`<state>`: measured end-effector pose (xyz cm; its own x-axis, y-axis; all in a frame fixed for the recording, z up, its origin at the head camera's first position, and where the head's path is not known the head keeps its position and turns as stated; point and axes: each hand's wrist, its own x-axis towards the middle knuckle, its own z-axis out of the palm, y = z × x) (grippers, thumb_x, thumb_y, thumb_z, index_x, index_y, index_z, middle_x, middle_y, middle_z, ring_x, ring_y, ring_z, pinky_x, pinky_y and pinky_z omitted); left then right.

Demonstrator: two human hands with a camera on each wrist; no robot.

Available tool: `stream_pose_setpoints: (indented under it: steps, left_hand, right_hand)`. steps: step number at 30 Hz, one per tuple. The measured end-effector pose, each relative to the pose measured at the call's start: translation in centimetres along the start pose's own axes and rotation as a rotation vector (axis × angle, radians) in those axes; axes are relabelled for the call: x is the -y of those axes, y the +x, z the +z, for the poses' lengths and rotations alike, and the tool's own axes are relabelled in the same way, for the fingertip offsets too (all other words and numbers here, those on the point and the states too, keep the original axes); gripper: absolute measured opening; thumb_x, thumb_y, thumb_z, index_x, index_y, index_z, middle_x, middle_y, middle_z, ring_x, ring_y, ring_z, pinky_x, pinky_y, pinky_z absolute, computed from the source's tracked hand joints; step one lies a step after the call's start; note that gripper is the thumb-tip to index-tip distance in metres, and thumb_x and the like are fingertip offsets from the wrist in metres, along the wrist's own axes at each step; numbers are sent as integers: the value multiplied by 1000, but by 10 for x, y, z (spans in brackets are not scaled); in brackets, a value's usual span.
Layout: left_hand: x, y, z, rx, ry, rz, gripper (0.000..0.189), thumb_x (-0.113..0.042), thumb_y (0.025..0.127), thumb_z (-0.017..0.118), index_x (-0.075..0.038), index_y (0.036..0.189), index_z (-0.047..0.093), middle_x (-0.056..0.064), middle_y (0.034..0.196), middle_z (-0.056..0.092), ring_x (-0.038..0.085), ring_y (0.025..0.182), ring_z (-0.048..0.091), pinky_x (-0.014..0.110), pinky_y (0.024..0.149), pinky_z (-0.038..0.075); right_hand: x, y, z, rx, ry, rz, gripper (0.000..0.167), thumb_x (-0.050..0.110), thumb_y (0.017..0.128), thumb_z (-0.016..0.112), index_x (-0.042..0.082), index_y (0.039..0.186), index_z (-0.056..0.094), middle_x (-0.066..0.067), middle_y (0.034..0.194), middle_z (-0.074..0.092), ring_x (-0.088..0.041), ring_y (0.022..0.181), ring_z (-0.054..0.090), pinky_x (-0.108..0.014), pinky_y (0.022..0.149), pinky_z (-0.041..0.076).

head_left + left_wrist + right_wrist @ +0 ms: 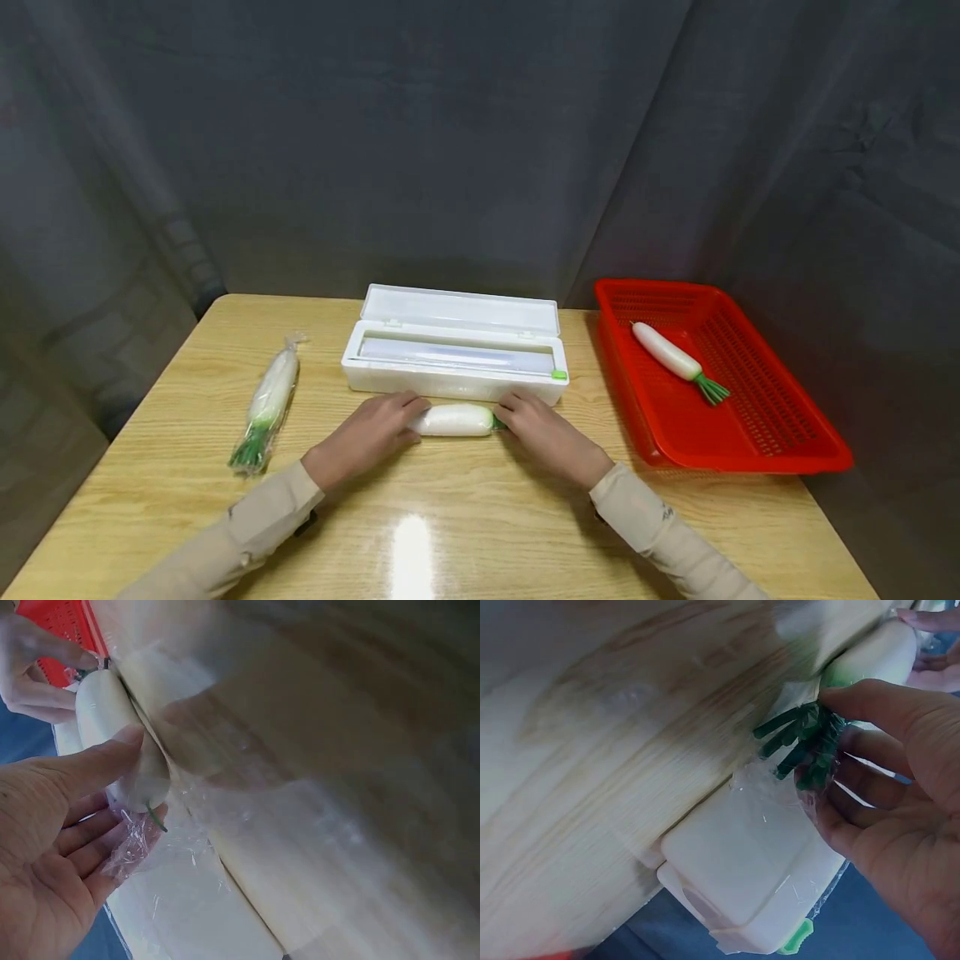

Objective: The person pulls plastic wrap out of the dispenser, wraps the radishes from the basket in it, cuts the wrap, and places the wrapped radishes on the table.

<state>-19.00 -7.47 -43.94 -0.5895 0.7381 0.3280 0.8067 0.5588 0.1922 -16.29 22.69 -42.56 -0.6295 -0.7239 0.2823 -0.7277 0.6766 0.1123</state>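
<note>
A white radish in clear plastic wrap lies crosswise in front of a white cling film box. At its tapered tip, my left hand holds the radish between thumb and fingers, with loose film bunched over those fingers in the left wrist view. My right hand grips the other end by its cut green stems, thumb on top and fingers beneath. Film clings around the stems in the right wrist view. The box lid stands raised, exposing the film roll.
On the left of the wooden table lies another wrapped radish, its stems toward the near side. A red plastic basket stands at the right, holding an unwrapped radish. Dark curtains hang behind and beside the table.
</note>
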Motion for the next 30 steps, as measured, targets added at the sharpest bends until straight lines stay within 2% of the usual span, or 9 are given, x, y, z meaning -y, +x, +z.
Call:
stream_pose_setpoints:
  steps: [3,8,17,20,23,26,30]
  left_hand:
    - [0,0,2,7,4,5,37,-12,91,82,1,121,67,11,113,70,23,95,71,38,81,60]
    - [0,4,-1,54,13,23,27,-11,94,79,1,115,68,10,106,69,21,88,69,34,75,59]
    - [-1,9,-7,88,46,68,16,-8,95,77,-1,103,66,7,92,66,17,78,65,30,67,56]
    - [0,12,-8,107,29,65,13,-6,94,77,-2,101,66,7,90,65,15,76,64,27,65,54]
    - [1,14,-9,130,-2,59,11,-3,94,77,-4,96,66,7,90,66,15,76,64,26,64,53]
    - [3,16,-12,147,-44,61,12,-2,93,77,-7,91,66,7,89,66,14,76,64,24,64,54]
    - [7,18,-16,191,-134,55,21,-2,93,77,-11,83,61,-1,80,58,7,71,52,23,63,48]
  right_hand:
    - [-2,0,0,10,56,12,11,0,91,78,4,98,71,-7,97,67,-23,96,62,-33,86,56]
    - [-5,0,-1,29,170,26,9,0,88,76,6,91,70,-4,91,65,-19,88,58,-32,78,53]
    - [-8,1,-7,66,238,16,12,-1,89,72,9,85,67,0,83,60,-15,79,52,-27,72,47]
    - [-5,0,-7,39,199,24,12,-3,88,74,8,85,68,-2,84,60,-16,79,54,-29,73,49]
    - [0,-1,-5,-18,118,27,10,-1,87,78,5,90,71,-5,90,62,-20,85,58,-36,80,52]
    - [5,-2,-1,-73,35,36,17,3,85,83,3,96,70,-8,97,62,-25,93,61,-41,86,52]
    - [10,-4,7,-101,-59,40,25,6,84,86,4,100,66,-7,99,62,-25,96,61,-39,86,51]
